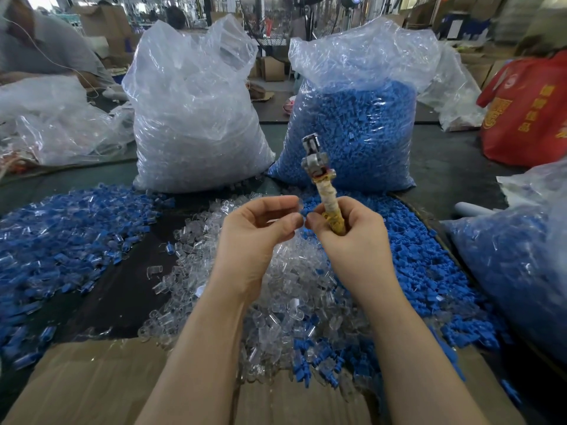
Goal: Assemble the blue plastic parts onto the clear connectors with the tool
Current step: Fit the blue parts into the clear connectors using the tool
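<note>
My right hand [346, 231] grips the tool [322, 182] by its tape-wrapped handle, metal head pointing up, and its fingertips pinch a small blue part [304, 211]. My left hand [260, 228] is curled, thumb and fingers pinching a clear connector [296, 207] held against that blue part. Below both hands lies a heap of loose clear connectors [294, 286]. To the right spreads a pile of blue parts [423, 259]. A pile of assembled blue-and-clear pieces [67, 237] covers the table's left side.
Two tall plastic bags stand behind: one of clear connectors [196, 118], one of blue parts [356, 130]. Another bag of pieces [515, 265] sits at the right, a red bag [527, 111] beyond it. Cardboard [92, 381] lies at the near edge. A person sits at far left [40, 47].
</note>
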### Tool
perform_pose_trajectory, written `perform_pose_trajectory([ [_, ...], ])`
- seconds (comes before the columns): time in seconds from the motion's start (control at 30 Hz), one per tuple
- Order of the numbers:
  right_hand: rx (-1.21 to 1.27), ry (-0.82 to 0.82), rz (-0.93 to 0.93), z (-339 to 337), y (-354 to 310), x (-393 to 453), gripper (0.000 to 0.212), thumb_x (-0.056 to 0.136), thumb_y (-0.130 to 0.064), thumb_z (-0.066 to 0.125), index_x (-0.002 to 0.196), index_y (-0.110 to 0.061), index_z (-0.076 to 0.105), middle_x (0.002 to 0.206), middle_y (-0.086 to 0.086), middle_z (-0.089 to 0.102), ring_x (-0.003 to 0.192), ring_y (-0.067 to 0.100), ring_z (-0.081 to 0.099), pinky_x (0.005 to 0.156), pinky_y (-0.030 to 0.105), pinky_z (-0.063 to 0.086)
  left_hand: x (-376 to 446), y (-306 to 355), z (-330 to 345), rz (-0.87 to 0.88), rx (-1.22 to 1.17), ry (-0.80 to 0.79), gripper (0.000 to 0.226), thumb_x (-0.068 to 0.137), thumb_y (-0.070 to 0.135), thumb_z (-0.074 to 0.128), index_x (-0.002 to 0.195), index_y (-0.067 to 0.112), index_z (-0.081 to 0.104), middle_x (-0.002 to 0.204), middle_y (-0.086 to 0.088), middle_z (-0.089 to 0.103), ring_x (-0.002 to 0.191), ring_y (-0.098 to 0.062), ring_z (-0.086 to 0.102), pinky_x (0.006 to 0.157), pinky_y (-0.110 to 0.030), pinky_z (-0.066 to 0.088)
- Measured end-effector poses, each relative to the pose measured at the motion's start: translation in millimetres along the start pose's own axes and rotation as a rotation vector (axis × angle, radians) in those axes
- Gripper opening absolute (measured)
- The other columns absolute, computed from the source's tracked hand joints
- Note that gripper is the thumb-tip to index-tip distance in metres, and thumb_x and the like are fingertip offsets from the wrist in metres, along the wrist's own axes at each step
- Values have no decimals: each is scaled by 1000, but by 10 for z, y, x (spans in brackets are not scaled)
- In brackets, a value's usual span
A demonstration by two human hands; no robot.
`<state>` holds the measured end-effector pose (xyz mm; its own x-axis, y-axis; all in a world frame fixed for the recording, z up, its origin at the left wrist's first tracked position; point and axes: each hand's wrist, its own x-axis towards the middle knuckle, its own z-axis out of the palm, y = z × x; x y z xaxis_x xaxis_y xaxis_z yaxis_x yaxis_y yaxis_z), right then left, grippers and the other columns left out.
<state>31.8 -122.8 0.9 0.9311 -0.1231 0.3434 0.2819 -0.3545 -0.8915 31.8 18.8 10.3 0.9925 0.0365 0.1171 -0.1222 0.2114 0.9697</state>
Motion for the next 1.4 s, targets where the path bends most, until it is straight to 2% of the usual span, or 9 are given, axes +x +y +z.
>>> perform_pose_trajectory([
  [0.1, -37, -1, -1, 16, 2, 3, 15, 86, -29, 71, 76, -21, 62, 56, -16, 54, 49, 3, 44, 47, 14, 35, 14, -14, -19, 55, 91, 2, 23, 78, -3, 75, 91, 16, 76, 88, -2, 77, 83, -9, 71, 73, -17, 53],
  [0.23, -29, 1, 25, 18, 4, 7, 15, 87, -27, 71, 76, -21, 63, 56, -16, 55, 48, 2, 44, 46, 16, 36, 5, -4, 4, 76, 133, 0, 24, 79, -3, 75, 91, 17, 76, 90, -1, 77, 89, -12, 73, 77, -18, 54],
  [0.37, -18, -1, 53, 15, 12, 2, 13, 87, -27, 70, 77, -21, 64, 56, -15, 56, 47, 2, 44, 45, 17, 37, -2, 10, 37, 62, 162, 6, 24, 78, -3, 76, 89, 18, 76, 87, 4, 78, 84, -8, 73, 73, -13, 53],
  [0.8, -7, -29, 19, -2, -13, 5, 10, 88, -22, 70, 79, -23, 66, 58, -17, 57, 49, 1, 47, 47, 15, 38, -17, 20, 37, 49, 156, 47, 23, 77, -2, 77, 91, 16, 76, 84, 2, 77, 78, -6, 72, 72, -16, 55],
  [0.93, 16, -29, 31, -12, -20, -3, 9, 88, -22, 70, 79, -23, 67, 62, -11, 61, 50, 2, 48, 48, 18, 43, -18, 6, 48, 40, 128, 58, 21, 78, -1, 77, 89, 17, 77, 84, -1, 77, 77, -8, 71, 74, -19, 57],
  [1.03, 10, -48, 43, -12, -36, -3, 6, 87, -22, 71, 82, -23, 68, 71, -5, 68, 63, 11, 63, 62, 30, 57, -18, -1, 47, 26, 105, 67, 19, 80, -1, 75, 87, 16, 77, 84, -4, 77, 79, -12, 72, 75, -22, 58],
  [1.2, 35, -58, 66, -16, -65, -10, 6, 88, -22, 68, 83, -25, 69, 78, 2, 72, 78, 24, 68, 75, 44, 58, -19, 8, 36, -36, -33, 85, 16, 81, -1, 73, 85, 14, 76, 87, -9, 77, 87, -21, 74, 76, -25, 60],
  [1.33, 79, -62, 116, -89, -51, -2, 10, 89, -19, 66, 81, -25, 69, 82, 9, 72, 85, 33, 66, 78, 46, 54, -14, 14, 30, -66, -124, 88, 13, 83, -1, 72, 91, 9, 74, 86, -10, 77, 84, -18, 75, 73, -21, 58],
  [1.4, 83, -61, 119, -121, -40, 4, 12, 90, -19, 66, 80, -24, 68, 79, 2, 73, 83, 28, 67, 75, 38, 56, -8, 12, 26, -73, -142, 90, 14, 82, -1, 72, 92, 8, 74, 87, -11, 77, 85, -18, 75, 72, -21, 58],
])
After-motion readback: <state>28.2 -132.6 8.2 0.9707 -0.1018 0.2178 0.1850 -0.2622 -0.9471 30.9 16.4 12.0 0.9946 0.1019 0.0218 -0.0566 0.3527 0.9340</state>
